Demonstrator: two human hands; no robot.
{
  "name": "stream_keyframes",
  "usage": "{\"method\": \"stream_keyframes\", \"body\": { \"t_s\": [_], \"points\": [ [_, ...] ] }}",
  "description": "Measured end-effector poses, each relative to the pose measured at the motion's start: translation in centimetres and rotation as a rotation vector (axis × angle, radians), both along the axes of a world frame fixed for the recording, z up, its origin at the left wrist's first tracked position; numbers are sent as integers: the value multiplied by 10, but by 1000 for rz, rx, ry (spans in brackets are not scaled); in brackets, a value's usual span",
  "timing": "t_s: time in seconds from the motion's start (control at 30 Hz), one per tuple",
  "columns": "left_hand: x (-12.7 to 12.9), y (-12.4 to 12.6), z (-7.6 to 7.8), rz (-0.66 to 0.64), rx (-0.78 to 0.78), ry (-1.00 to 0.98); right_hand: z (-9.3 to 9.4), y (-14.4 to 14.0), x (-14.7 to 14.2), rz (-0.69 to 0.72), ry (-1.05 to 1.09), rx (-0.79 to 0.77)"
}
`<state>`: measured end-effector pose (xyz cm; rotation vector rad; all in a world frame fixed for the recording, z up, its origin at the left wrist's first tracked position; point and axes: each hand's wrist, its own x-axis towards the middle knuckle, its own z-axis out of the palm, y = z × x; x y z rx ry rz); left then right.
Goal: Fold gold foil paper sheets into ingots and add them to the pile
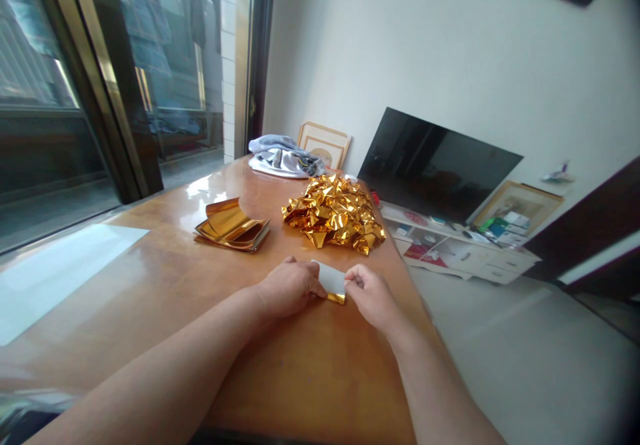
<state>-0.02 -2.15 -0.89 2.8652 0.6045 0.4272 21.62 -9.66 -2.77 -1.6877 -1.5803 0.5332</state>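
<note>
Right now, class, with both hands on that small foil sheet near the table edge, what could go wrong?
1. The foil sheet lies close to the table's right edge; it might slide off.
2. The pile of folded gold pieces also sits near that edge; a nudge from the right hand could spill some.

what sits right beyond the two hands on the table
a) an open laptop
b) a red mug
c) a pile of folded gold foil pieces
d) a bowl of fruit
c: the pile of folded gold foil pieces lies on the table just beyond the left hand and right hand.
</note>
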Motion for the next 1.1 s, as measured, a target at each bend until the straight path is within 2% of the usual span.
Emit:
{"method": "stream_keyframes", "body": {
  "t_s": [0.1, 0.23, 0.4, 0.47, 0.63, 0.77, 1.1],
  "points": [
    [0, 2, -2, -2, -3, -6, -2, -1, -3, 84, -29, -12],
    [-1, 3, -4, -10, -7, -6, -8, -3, -1, 189, -113, -106],
    [-1, 3, -4, -5, -16, -4, -2, -7, 7, 251, -148, -187],
    [-2, 3, -3, -8, -23, -6, 3, -7, 8, 242, -131, -181],
    [-1, 2, 0, -13, -51, -9, 12, -5, 2, 63, -58, -17],
    [0, 1, 1, -19, -51, -6, 16, -8, -7, 84, -21, 56],
    [-2, 4, -1, -13, -80, -6, 28, -26, -18, 371, -447, 11]
  ]
}}
